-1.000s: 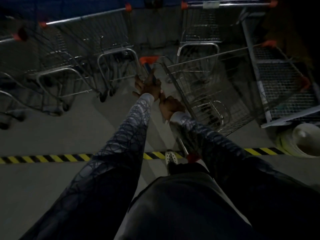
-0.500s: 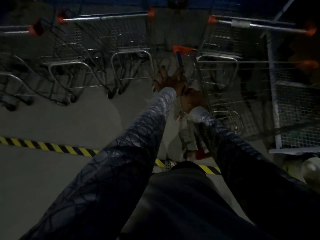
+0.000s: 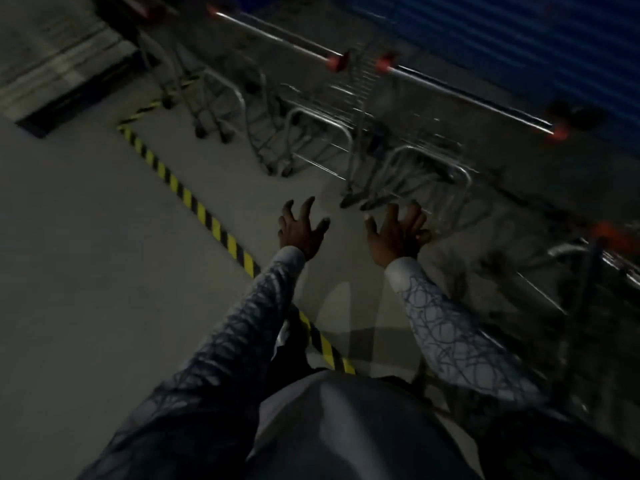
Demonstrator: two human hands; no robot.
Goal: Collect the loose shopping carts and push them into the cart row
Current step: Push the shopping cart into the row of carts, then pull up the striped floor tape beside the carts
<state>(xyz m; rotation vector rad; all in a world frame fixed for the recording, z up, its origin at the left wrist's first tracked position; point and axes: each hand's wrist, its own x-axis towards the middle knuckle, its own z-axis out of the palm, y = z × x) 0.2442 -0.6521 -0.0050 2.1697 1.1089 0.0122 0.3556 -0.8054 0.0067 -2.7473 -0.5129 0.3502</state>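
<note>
Striped floor tape [image 3: 194,202] running diagonally at left. Left hand [image 3: 300,227] spread wide, gripping nothing. Right hand [image 3: 398,233] splayed too, empty, just short of the cart row [image 3: 381,109], parked blurred against the blue wall [image 3: 519,36].
</note>
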